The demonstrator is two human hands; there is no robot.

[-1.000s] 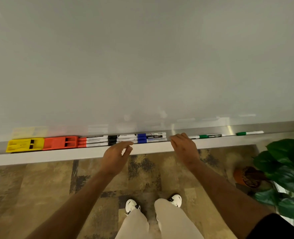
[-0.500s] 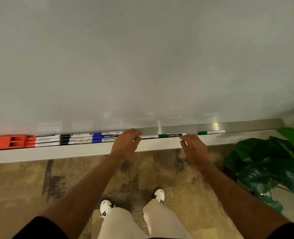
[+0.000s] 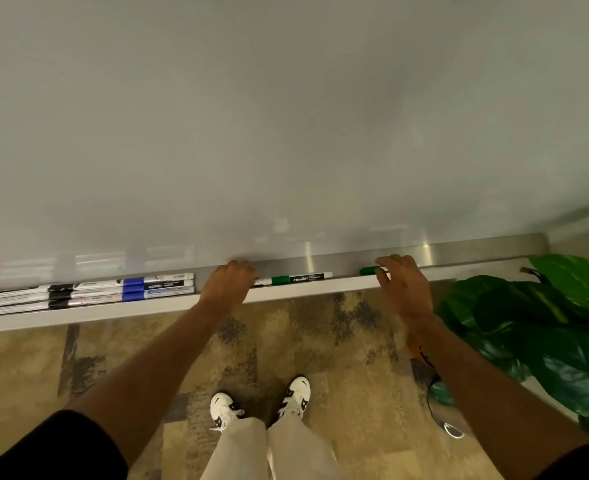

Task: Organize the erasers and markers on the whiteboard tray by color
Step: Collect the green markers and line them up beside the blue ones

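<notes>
Sneakers and light trousers sit at the bottom of the shot, planted on patchy tan carpet with plenty of bare floor in front of the board. A big green plant crowds the right side, its leaves near the right forearm, so that side is tighter.

Further out, both arms reach to the whiteboard tray. The left hand is draped over the tray's front lip, fingers curled down onto the white end of a green marker; whether it's actually pinching it can't be told. The right hand sits over a second green marker, fingers loosely spread and bent, only the green cap poking out to its left. Can't tell if that one is gripped either.

Left of the hands, the sorted markers lie in three tight rows, red caps at the frame's left edge, then black, then blue. A short bare stretch of tray separates them from the left hand. The tray ends just past the right hand, near the plant.

Compared with a second ago, the view has swung right: the yellow and orange erasers have dropped out of frame, and both hands have shifted right from the blue markers onto the green ones.
</notes>
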